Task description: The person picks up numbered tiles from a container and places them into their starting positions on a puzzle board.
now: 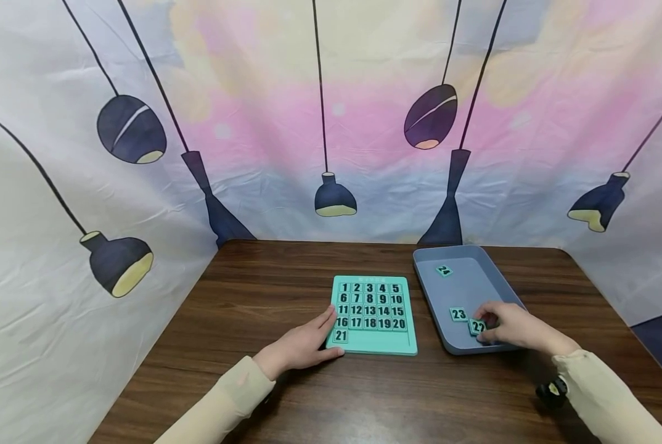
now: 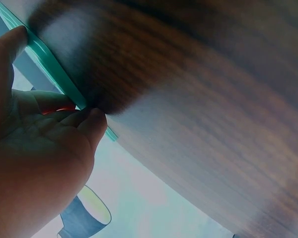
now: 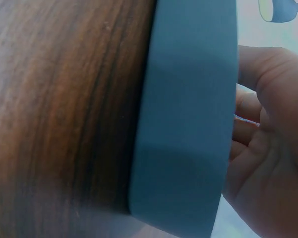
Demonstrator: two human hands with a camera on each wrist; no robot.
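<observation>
A turquoise number board [image 1: 375, 345] lies on the table, with tiles 1 to 20 in rows and tile 21 [image 1: 340, 336] at the left of the bottom row. My left hand [image 1: 300, 345] holds the board's near left corner, fingers along the left side and thumb at the near edge. Over the near end of a grey-blue tray [image 1: 433, 302], my right hand [image 1: 511, 324] pinches the number tile 22 [image 1: 477, 327] between thumb and fingers. Tile 23 [image 1: 458, 314] lies just left of it. In the right wrist view the tray wall [image 3: 186, 119] hides the fingertips.
Tile 24 [image 1: 444, 271] lies askew near the tray's far end. The tray stands right of the board on a dark wooden table [image 1: 275, 265]. A cloth [image 1: 275, 123] printed with hanging lamps drapes behind the table.
</observation>
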